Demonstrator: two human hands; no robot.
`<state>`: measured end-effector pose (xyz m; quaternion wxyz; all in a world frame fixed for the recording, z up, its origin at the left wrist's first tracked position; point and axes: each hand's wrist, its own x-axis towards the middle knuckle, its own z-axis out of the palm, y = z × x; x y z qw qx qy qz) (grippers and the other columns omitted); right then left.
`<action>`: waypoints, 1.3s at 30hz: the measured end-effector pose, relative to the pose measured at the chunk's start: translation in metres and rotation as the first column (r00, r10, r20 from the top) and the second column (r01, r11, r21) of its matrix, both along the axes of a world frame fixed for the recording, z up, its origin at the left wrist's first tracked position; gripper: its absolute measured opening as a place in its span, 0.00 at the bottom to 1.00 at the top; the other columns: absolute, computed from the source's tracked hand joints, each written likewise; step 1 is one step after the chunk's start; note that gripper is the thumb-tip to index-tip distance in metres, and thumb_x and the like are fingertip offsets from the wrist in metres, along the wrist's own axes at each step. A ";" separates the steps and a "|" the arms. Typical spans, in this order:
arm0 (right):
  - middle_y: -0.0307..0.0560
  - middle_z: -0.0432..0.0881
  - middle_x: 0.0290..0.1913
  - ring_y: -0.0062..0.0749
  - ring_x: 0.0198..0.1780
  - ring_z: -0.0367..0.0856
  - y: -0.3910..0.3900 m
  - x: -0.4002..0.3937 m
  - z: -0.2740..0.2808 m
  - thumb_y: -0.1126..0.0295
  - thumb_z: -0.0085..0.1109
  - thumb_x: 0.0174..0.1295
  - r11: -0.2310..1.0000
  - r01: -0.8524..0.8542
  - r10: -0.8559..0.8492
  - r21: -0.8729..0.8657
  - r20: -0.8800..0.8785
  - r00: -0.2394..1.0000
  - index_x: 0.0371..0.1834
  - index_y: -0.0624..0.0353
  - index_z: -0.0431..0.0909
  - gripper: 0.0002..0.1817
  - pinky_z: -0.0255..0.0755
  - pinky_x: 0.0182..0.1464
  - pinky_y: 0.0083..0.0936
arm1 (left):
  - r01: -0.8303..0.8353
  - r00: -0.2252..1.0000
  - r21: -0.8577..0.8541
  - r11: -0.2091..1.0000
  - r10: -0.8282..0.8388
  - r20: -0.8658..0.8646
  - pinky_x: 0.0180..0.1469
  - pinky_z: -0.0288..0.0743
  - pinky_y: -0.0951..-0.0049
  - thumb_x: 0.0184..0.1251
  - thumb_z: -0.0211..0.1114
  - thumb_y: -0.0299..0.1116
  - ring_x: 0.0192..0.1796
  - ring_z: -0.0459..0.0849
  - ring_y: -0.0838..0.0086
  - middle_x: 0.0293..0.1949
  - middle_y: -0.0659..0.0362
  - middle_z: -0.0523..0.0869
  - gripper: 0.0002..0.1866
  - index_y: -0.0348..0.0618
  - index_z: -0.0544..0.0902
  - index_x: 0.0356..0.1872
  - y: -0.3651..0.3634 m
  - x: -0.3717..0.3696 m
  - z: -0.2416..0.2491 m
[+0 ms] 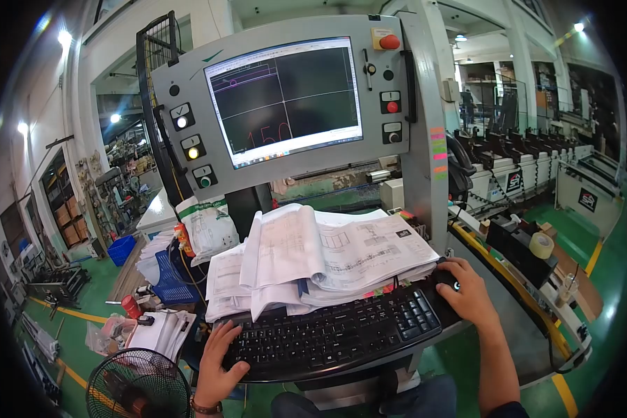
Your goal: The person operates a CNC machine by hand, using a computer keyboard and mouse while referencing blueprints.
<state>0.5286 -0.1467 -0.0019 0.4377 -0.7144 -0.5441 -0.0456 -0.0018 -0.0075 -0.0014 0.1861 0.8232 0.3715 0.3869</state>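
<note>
My right hand (465, 289) is curled over a black computer mouse (447, 280), just right of the keyboard. At the left end of the black keyboard (331, 334) lies my left hand (221, 359), its fingers spread and nothing held in them. Behind the keys, a thick stack of printed drawings (369, 254) lies spread out, with one sheet curled over near its middle. Above the papers stands a machine control panel with a lit screen (285, 101) showing crossed white lines on a dark field and "150" in red.
Red buttons (390, 42) sit on the panel's right side. A black fan (138, 386) stands at lower left, near a blue basket (174, 279). A white bag (209, 230) leans left of the papers. On the right are a tape roll (541, 244) and a long machine (515, 181).
</note>
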 end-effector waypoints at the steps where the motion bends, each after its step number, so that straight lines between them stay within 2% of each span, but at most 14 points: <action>1: 0.60 0.81 0.79 0.64 0.77 0.82 0.000 0.001 0.000 0.58 0.73 0.68 1.000 -0.003 0.003 0.000 -0.002 1.000 0.69 0.57 0.88 0.27 0.76 0.78 0.50 | -0.001 1.000 0.001 1.000 0.001 -0.002 0.90 0.61 0.42 0.71 0.77 0.66 0.90 0.69 0.39 0.84 0.42 0.79 0.46 0.43 0.84 0.80 0.000 0.000 0.001; 3: 0.60 0.81 0.78 0.64 0.77 0.82 0.000 0.001 0.000 0.59 0.73 0.68 1.000 -0.008 0.008 0.003 -0.008 1.000 0.69 0.58 0.87 0.28 0.76 0.78 0.50 | -0.004 1.000 0.001 1.000 0.004 -0.006 0.90 0.61 0.42 0.71 0.76 0.66 0.90 0.69 0.39 0.84 0.42 0.79 0.46 0.43 0.84 0.80 -0.001 0.000 0.001; 6: 0.60 0.81 0.78 0.63 0.76 0.83 0.000 -0.001 0.002 0.60 0.73 0.68 1.000 -0.016 0.016 0.008 -0.022 1.000 0.70 0.59 0.86 0.28 0.76 0.78 0.49 | 0.006 1.000 -0.003 1.000 -0.006 0.007 0.90 0.62 0.43 0.68 0.80 0.61 0.90 0.69 0.40 0.84 0.42 0.79 0.45 0.43 0.84 0.80 0.003 -0.002 -0.001; 9: 0.60 0.82 0.78 0.64 0.76 0.83 0.001 -0.002 0.005 0.60 0.72 0.68 1.000 -0.014 0.014 0.008 -0.038 0.999 0.72 0.62 0.85 0.30 0.76 0.78 0.48 | -0.069 0.989 0.040 0.997 0.074 -0.129 0.90 0.63 0.43 0.63 0.86 0.54 0.89 0.70 0.41 0.85 0.42 0.78 0.46 0.43 0.84 0.80 -0.003 0.003 0.002; 12: 0.61 0.82 0.78 0.64 0.76 0.83 0.001 -0.003 0.004 0.60 0.72 0.69 1.000 0.002 -0.002 0.006 -0.046 0.999 0.74 0.63 0.82 0.32 0.77 0.78 0.48 | -0.071 0.995 0.021 0.997 0.072 -0.067 0.90 0.63 0.43 0.58 0.90 0.49 0.89 0.70 0.41 0.86 0.43 0.77 0.48 0.43 0.84 0.80 -0.003 0.004 0.001; 17: 0.61 0.81 0.78 0.64 0.76 0.83 0.003 -0.001 0.002 0.61 0.71 0.69 1.000 0.011 -0.011 0.005 -0.009 1.000 0.75 0.63 0.81 0.32 0.78 0.77 0.48 | -0.084 0.994 0.024 0.996 0.086 -0.064 0.90 0.64 0.43 0.56 0.90 0.51 0.89 0.70 0.40 0.86 0.42 0.77 0.49 0.43 0.83 0.81 -0.002 0.003 -0.002; 20: 0.61 0.81 0.79 0.63 0.75 0.84 -0.002 -0.011 0.018 0.61 0.70 0.70 0.995 0.033 -0.046 -0.094 -0.138 0.989 0.76 0.62 0.80 0.33 0.78 0.76 0.48 | -0.093 0.992 0.029 0.995 0.095 -0.080 0.90 0.64 0.43 0.56 0.91 0.51 0.89 0.70 0.40 0.86 0.41 0.77 0.50 0.43 0.83 0.81 -0.002 0.003 -0.001; 23: 0.60 0.82 0.77 0.62 0.73 0.85 0.003 -0.002 0.005 0.61 0.71 0.69 1.000 0.017 -0.017 -0.012 -0.018 1.000 0.77 0.61 0.79 0.33 0.80 0.73 0.48 | -0.088 0.993 0.029 0.996 0.090 -0.079 0.89 0.64 0.43 0.55 0.91 0.52 0.89 0.70 0.40 0.86 0.42 0.77 0.51 0.44 0.83 0.81 -0.002 0.003 0.000; 26: 0.61 0.83 0.76 0.61 0.71 0.87 0.003 0.000 0.001 0.62 0.72 0.68 1.000 0.012 -0.012 0.013 0.025 1.000 0.76 0.61 0.79 0.33 0.82 0.70 0.47 | -0.085 0.993 0.031 0.996 0.087 -0.079 0.89 0.64 0.43 0.55 0.91 0.53 0.89 0.70 0.40 0.86 0.42 0.78 0.51 0.44 0.83 0.81 -0.003 0.004 0.000; 32: 0.59 0.86 0.71 0.60 0.66 0.89 -0.001 -0.007 0.007 0.63 0.72 0.67 0.998 0.055 -0.058 -0.026 -0.126 0.990 0.72 0.63 0.80 0.31 0.83 0.65 0.45 | -0.083 0.993 0.036 0.996 0.086 -0.081 0.89 0.64 0.42 0.55 0.91 0.53 0.90 0.70 0.41 0.85 0.43 0.78 0.50 0.43 0.84 0.80 -0.002 0.004 -0.001; 39: 0.59 0.87 0.69 0.59 0.66 0.89 0.000 -0.007 0.007 0.65 0.72 0.65 0.999 0.032 -0.031 0.022 -0.069 0.997 0.70 0.62 0.81 0.30 0.83 0.65 0.46 | -0.084 0.993 0.034 0.996 0.086 -0.084 0.90 0.63 0.42 0.56 0.91 0.54 0.90 0.69 0.41 0.86 0.44 0.79 0.50 0.43 0.84 0.80 -0.002 0.004 0.000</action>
